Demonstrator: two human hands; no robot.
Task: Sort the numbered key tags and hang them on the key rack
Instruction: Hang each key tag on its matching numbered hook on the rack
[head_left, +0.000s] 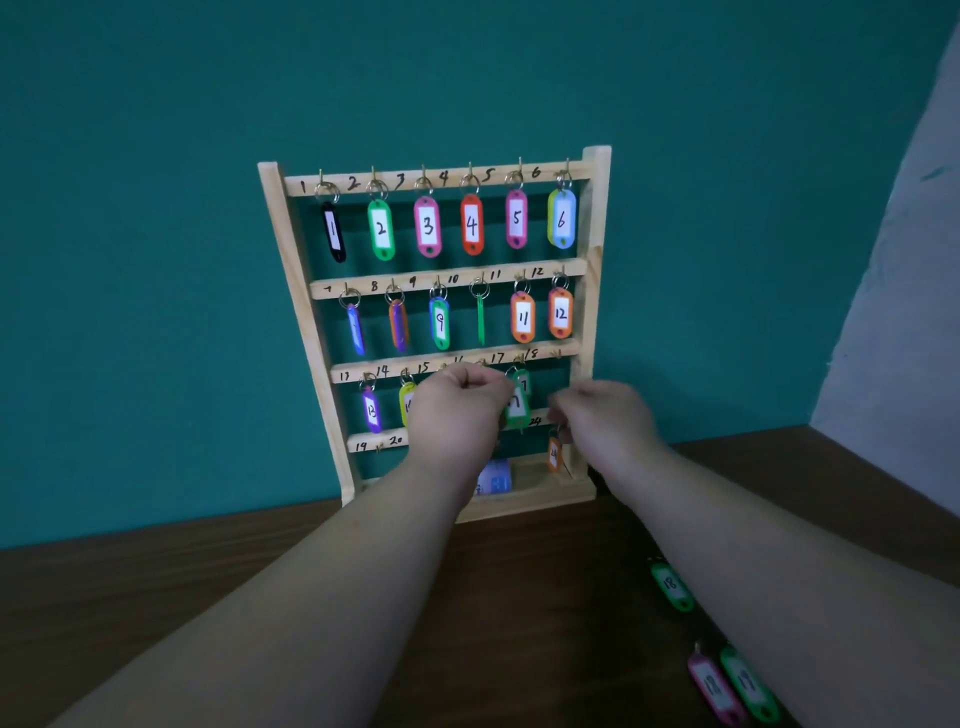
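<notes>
Key rack (291, 270): It stood on the worktop (156, 587) against the teal wall. Its top two rows were full.
Left hand (457, 410): My fingers were pinched at the third row, beside the green tag (517, 408) under hook 17.
Right hand (602, 415): It was curled near the orange tag (555, 454). I could not tell if it held anything.
Loose tags: Green tag 18 (672, 587) lay on the worktop by my right arm.
Good way: I think slipping the ring slowly over the hook works best.
</notes>
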